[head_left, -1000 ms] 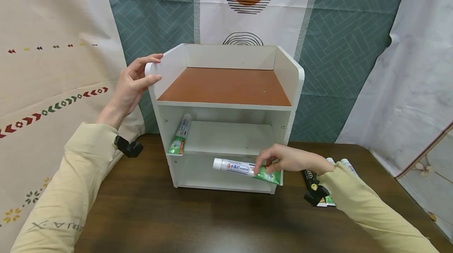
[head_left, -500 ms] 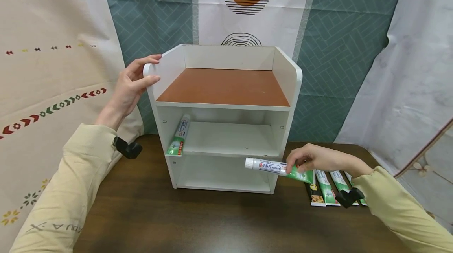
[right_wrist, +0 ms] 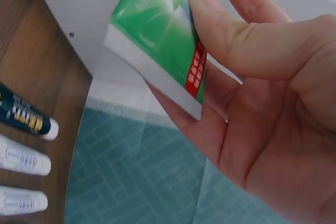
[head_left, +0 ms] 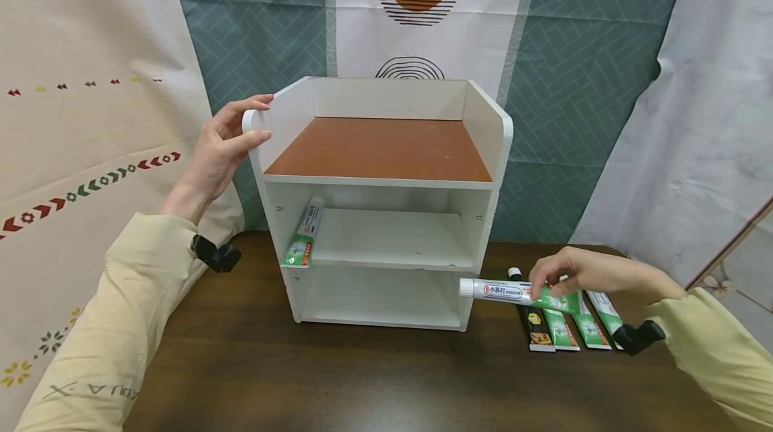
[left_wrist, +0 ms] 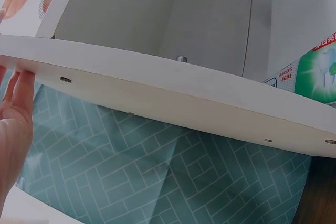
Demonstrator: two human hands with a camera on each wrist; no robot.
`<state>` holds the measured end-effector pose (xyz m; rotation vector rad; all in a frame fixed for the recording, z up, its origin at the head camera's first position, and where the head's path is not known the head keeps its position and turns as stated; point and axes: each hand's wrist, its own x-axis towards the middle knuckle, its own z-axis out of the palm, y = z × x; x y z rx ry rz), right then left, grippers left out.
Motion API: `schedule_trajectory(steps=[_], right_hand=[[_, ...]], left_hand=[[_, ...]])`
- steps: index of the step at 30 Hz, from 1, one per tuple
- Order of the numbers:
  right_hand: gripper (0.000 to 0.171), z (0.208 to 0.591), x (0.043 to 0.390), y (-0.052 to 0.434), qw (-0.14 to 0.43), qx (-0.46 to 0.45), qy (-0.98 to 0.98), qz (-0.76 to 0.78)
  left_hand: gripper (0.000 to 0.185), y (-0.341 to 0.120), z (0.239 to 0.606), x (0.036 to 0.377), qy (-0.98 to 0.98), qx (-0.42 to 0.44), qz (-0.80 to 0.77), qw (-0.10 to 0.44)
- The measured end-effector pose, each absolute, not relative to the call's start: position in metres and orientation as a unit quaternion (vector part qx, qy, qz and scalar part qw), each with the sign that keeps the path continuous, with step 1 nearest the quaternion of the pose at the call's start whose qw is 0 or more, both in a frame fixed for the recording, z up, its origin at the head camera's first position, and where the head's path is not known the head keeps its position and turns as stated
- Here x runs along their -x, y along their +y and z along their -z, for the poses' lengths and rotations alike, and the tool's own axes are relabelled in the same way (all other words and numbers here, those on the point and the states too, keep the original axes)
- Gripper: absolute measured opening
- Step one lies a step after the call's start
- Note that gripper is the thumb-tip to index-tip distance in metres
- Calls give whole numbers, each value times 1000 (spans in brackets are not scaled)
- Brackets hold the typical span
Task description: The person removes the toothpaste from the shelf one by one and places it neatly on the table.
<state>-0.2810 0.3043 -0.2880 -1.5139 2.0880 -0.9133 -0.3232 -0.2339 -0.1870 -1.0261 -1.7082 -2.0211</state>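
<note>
My right hand [head_left: 594,274] pinches a white-and-green toothpaste tube [head_left: 501,290] by its green end, the cap pointing left. It hovers just right of the white shelf unit [head_left: 386,184], over a row of tubes on the table. In the right wrist view, thumb and fingers squeeze the tube's green crimped end [right_wrist: 157,35]. My left hand [head_left: 214,150] grips the upper left side panel of the unit, thumb inside the edge. Another white-and-green toothpaste tube [head_left: 304,234] lies at the left of the middle shelf, its cap to the back.
Right of the unit, a black toothpaste tube [head_left: 537,331] and several green-and-white tubes [head_left: 590,331] lie side by side on the dark wooden table [head_left: 362,378]. Patterned cloths hang behind [head_left: 604,96] and at the left. The unit has a brown top board [head_left: 386,147].
My right hand has carried the toothpaste tube rightward, from in front of the lower shelf to above the row of tubes. My left hand keeps its hold on the unit.
</note>
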Motion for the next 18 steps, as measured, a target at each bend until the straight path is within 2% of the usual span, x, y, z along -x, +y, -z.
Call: schedule_trajectory(steps=[12, 18], right_hand=[[31, 292, 278, 354, 199, 513, 756, 354], [28, 308, 273, 379, 192, 452, 786, 375]], left_hand=[[35, -234, 187, 323, -592, 358, 706, 152], [35, -233, 187, 322, -595, 356, 704, 153]])
